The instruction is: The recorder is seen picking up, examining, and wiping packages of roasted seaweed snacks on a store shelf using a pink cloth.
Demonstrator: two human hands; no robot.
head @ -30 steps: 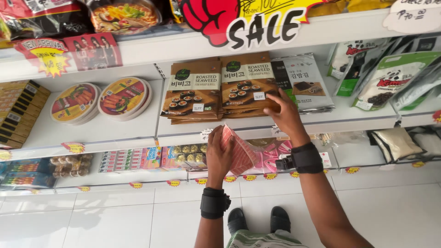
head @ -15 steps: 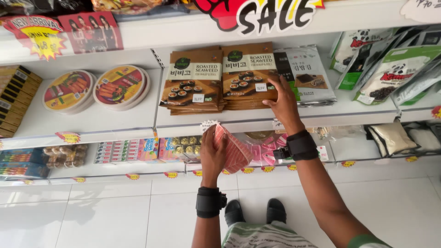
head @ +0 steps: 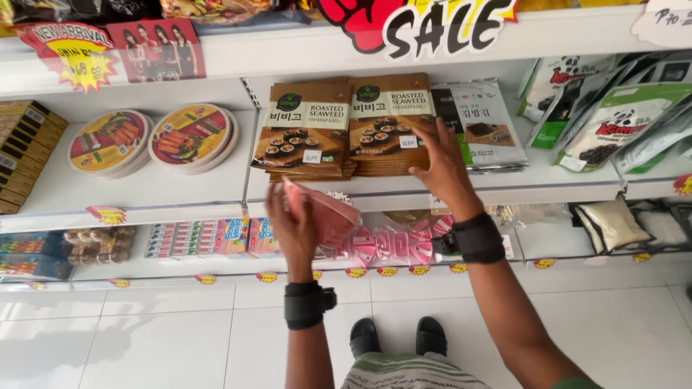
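My left fingers [head: 282, 209] are wrapped around a pink packet [head: 321, 214], holding it just under the front edge of the middle shelf [head: 144, 194]. My right hand [head: 441, 162] has its fingers spread flat on the right brown seaweed stack [head: 389, 126], near that same front edge. I reckon if I press too hard, the stack could slide off the lip, or the tilted packet could slip from my grip.
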